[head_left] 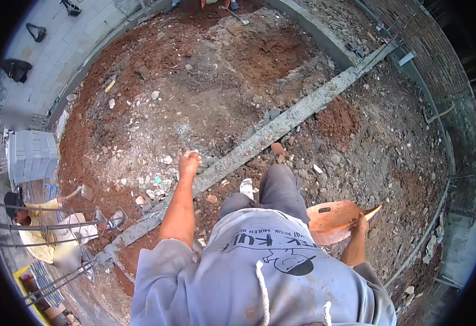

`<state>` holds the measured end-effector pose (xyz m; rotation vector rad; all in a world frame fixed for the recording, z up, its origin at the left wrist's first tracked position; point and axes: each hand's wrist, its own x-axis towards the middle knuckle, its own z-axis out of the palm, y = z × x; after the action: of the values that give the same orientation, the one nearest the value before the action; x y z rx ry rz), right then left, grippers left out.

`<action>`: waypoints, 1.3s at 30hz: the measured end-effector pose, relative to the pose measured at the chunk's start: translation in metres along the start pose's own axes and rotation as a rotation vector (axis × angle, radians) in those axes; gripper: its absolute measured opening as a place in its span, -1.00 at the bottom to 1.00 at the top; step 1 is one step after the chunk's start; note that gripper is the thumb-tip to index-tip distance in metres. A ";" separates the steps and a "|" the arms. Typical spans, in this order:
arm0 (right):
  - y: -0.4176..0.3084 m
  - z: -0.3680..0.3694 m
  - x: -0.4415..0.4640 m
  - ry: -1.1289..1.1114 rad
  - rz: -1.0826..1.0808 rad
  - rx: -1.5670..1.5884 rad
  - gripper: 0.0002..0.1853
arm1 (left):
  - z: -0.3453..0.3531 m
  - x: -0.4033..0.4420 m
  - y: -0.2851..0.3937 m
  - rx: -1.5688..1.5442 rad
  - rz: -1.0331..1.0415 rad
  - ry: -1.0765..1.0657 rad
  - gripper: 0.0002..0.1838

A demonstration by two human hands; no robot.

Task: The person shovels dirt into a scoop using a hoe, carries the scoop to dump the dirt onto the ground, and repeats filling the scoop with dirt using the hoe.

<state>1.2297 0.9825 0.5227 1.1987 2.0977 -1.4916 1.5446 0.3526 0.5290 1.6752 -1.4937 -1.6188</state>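
My left hand (190,162) is held out ahead of me over the rubble, beside the long concrete beam; its fingers are curled closed, and what they hold, if anything, is too small to make out. At my right side, my right hand (359,224) grips the edge of an orange-brown scoop (333,214) with an oval handle hole. The scoop hangs tilted beside my right leg, and I cannot make out anything inside it.
A concrete beam (281,124) crosses the rubble diagonally before my knees. A person in yellow (39,233) crouches at the left near rebar and stacked grey blocks (31,156). Another person's feet show at the top. Red soil mounds (337,117) lie beyond the beam.
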 end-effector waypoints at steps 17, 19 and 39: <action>-0.186 0.325 -0.011 -0.061 0.030 -0.034 -0.79 | 0.085 0.171 0.189 0.195 -0.077 -0.055 -0.72; -0.227 0.356 0.003 -0.066 0.009 -0.105 -0.72 | 0.084 0.187 0.224 0.101 -0.058 -0.021 -0.70; -0.197 0.610 -0.211 0.277 -0.123 -0.523 -0.53 | 0.003 0.631 0.429 0.401 0.035 -0.323 -0.71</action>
<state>1.0767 0.3255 0.5319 1.1284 2.5617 -0.7598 1.2222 -0.3370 0.5782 1.6189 -2.1123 -1.7179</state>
